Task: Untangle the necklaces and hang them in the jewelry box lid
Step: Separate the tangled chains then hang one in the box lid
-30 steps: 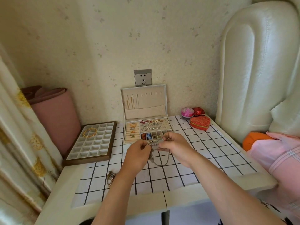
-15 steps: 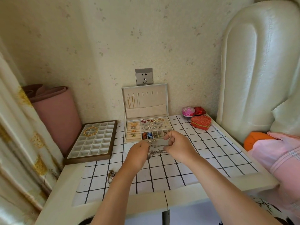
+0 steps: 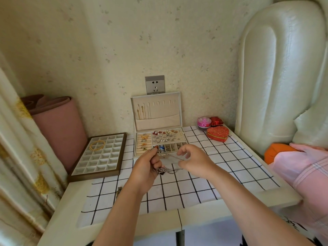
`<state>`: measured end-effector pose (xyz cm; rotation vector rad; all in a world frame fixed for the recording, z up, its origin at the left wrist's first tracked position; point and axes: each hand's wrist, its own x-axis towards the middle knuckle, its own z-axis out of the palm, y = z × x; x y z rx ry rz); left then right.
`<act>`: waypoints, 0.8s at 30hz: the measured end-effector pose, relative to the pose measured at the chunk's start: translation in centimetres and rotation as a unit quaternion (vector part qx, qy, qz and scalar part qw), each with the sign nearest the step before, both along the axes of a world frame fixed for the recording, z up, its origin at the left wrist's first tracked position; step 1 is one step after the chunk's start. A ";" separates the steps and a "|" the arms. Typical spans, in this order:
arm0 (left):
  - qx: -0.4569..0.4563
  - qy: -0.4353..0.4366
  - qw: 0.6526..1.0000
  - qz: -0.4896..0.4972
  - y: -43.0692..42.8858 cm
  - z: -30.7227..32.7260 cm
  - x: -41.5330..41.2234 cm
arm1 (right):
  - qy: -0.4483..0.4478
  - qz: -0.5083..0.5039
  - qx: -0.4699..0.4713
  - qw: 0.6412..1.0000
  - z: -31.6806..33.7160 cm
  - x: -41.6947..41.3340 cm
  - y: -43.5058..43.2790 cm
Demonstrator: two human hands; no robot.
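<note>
My left hand (image 3: 147, 166) grips a silver necklace (image 3: 164, 170) above the checked cloth, its pendant bunched under the fingers. My right hand (image 3: 192, 161) pinches the thin chain a short way to the right, fingers curled around it. Just behind both hands stands the open jewelry box (image 3: 160, 141), its tray filled with small pieces. Its upright lid (image 3: 157, 110) carries a few gold chains hung at the left hooks, ends tucked in the pocket. Another small tangle (image 3: 118, 191) lies on the cloth near my left forearm.
A brown compartment tray (image 3: 99, 155) with a gold bangle sits at the left. A red heart box (image 3: 218, 133), a pink round box (image 3: 204, 122) and a red box stand at the back right. A wall socket (image 3: 155, 84) is above the lid.
My hands have drawn apart a little, stretching the chain between them. The left hand has dropped lower with the pendant; the right hand's fingers have spread.
</note>
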<state>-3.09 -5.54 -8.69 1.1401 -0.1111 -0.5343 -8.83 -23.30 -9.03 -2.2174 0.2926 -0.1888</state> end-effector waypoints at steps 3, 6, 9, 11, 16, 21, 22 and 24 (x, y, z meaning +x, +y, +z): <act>0.037 -0.013 0.999 -0.001 0.3 0.0 0.1 | 0.070 0.026 -0.001 0.997 0.0 -0.2 -0.3; 0.095 -0.030 0.995 0.002 -0.2 -0.4 0.0 | 0.068 0.001 0.064 0.996 -0.4 -0.2 -0.2; 0.179 -0.042 0.983 0.020 -0.5 -1.4 0.3 | 0.008 -0.053 0.286 0.957 0.1 -0.1 0.2; 0.228 -0.052 0.972 0.030 -0.6 -2.0 0.5 | -0.025 -0.070 0.443 0.893 0.5 0.1 0.5; 0.214 0.014 0.973 0.084 -0.4 -2.0 1.0 | -0.059 -0.139 0.612 0.776 1.0 0.4 -0.7; 0.155 0.087 0.980 0.095 -0.6 -1.9 1.1 | -0.056 -0.232 0.532 0.813 1.0 0.4 -1.3; 0.167 0.080 0.978 0.094 -0.8 -2.1 1.1 | -0.049 -0.238 0.494 0.835 0.8 0.5 -1.2; 0.179 0.071 0.977 0.088 -1.0 -2.4 1.1 | -0.036 -0.226 0.453 0.862 0.7 0.5 -1.0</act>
